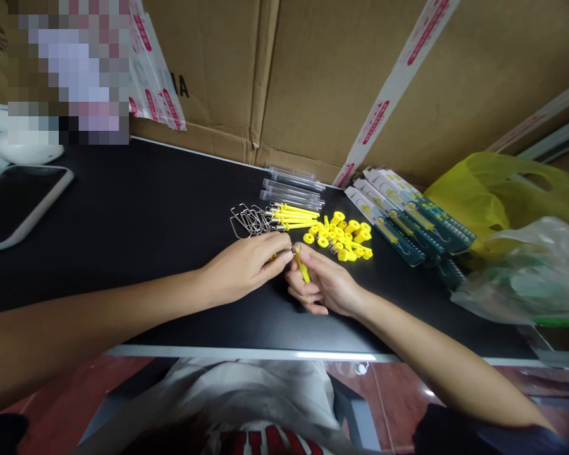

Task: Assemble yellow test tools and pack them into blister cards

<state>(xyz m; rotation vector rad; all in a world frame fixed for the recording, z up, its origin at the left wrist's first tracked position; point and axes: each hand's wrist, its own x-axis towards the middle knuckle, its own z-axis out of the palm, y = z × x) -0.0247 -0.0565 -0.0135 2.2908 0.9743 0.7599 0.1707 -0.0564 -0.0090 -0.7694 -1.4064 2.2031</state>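
Observation:
Above the front part of the black table [180,322], my two hands meet fingertip to fingertip. My right hand [329,281] is closed on a slim yellow plastic piece [304,270], which slants down across its fingers. A small metal ring [294,250] shows where the fingertips come together. My left hand [246,268] is pinched, with a bit of yellow between thumb and fingers; most of what it holds is hidden. Just beyond lie several yellow rods [296,217] with metal ends, bent wire hooks [249,220], and a pile of small yellow plastic parts [344,237].
Clear plastic tubes [294,189] lie behind the rods. Printed packages [398,215] are stacked to the right, beside yellow [478,189] and clear plastic bags [526,272]. A phone [23,202] rests at far left. Large cardboard boxes [313,82] wall off the back edge.

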